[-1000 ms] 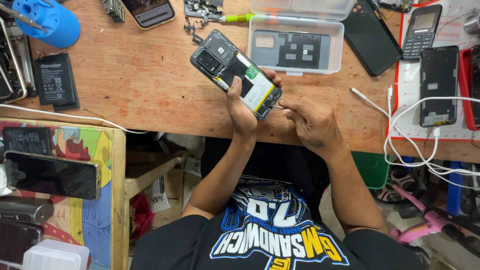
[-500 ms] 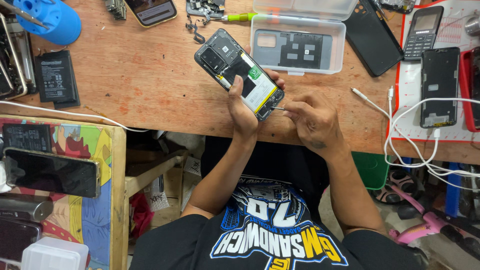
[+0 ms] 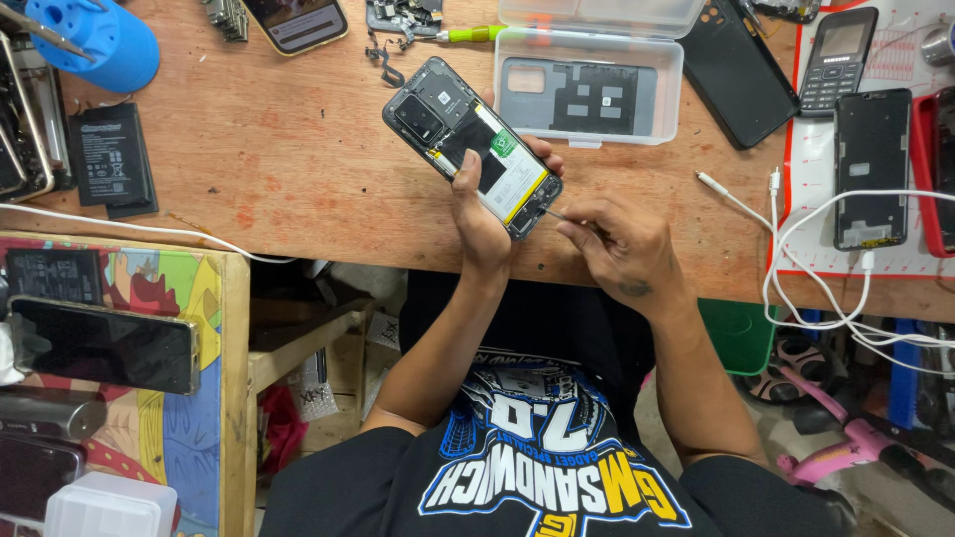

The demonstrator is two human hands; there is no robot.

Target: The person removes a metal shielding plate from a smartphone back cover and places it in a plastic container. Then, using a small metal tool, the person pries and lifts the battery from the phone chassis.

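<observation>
The opened phone [image 3: 472, 145], its back cover off and its battery and boards showing, is held tilted above the wooden bench [image 3: 279, 159], camera end pointing up and left, lower end toward the person. The left hand [image 3: 484, 214] grasps it from below, thumb lying across the battery and fingertips curled over the far edge. The right hand [image 3: 617, 244] sits just right of the phone, fingers pinched tight on a thin metal tool [image 3: 550, 213] whose tip touches the phone's lower right corner. Just beyond the phone, up and to its right, stands a clear plastic box [image 3: 592, 89] with its lid tipped open and a dark phone part lying inside. A green-handled screwdriver [image 3: 476, 34] lies above the phone beside a heap of small loose parts [image 3: 403, 15]. Up and left of the phone another phone [image 3: 296, 20] lies face up with its screen lit. Far left of the phone are a black battery [image 3: 109, 157] and a blue holder [image 3: 95, 40]. Right of the box lies a black back cover [image 3: 738, 72], then a small keypad phone [image 3: 838, 62] and a dark phone [image 3: 871, 167] on a white mat [image 3: 895, 254]. White cables [image 3: 796, 288] loop over the bench edge, well right of the phone
</observation>
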